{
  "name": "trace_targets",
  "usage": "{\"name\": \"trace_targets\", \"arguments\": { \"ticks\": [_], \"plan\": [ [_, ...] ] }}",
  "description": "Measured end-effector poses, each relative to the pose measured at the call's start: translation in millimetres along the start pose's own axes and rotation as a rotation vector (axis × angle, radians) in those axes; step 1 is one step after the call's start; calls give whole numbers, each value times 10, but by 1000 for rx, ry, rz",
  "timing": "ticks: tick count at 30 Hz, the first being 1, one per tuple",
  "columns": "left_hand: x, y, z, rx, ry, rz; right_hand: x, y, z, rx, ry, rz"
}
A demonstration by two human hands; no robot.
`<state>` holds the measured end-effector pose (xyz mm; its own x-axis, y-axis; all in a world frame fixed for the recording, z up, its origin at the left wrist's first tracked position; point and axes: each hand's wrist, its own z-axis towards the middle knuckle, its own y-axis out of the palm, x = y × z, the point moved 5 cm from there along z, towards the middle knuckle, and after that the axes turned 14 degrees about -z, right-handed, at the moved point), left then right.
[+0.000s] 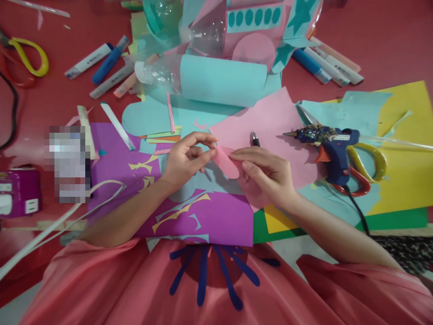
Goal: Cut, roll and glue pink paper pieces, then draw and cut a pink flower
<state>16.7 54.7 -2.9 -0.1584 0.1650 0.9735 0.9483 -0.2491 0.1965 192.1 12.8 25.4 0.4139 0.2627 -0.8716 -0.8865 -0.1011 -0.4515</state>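
Between my hands is a small pink paper piece [227, 164] with a rounded lower end. My left hand [189, 155] pinches its upper left end between thumb and fingers. On the other side, my right hand [265, 169] has thumb and fingers closed at the paper's right edge. A large pink sheet [267, 117] lies beneath, with a black pen [255, 138] on it, just above my right hand. Beyond my hands, a plastic bottle wrapped in light blue paper [223, 81] lies on its side.
A blue glue gun [338, 149] lies at right over red-and-yellow scissors [372, 164]. Purple paper [223, 221] with scraps spreads in front of me. Markers [110, 61] lie at the back left, more markers [333, 65] at the back right. A white cable [57, 225] crosses the left side.
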Motion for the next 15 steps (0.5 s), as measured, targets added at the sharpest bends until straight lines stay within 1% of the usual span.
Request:
{"name": "trace_targets", "arguments": {
  "ticks": [3,9,15],
  "plan": [
    [20,12,-5,6,1,-15,-17,4,-15,9,-43,-48],
    [17,20,-1,23,-48,4,-60,16,-38,40,-164,-200],
    [-5,14,2,29,-65,6,-73,30,-42,48,-187,-229]
  ]
}}
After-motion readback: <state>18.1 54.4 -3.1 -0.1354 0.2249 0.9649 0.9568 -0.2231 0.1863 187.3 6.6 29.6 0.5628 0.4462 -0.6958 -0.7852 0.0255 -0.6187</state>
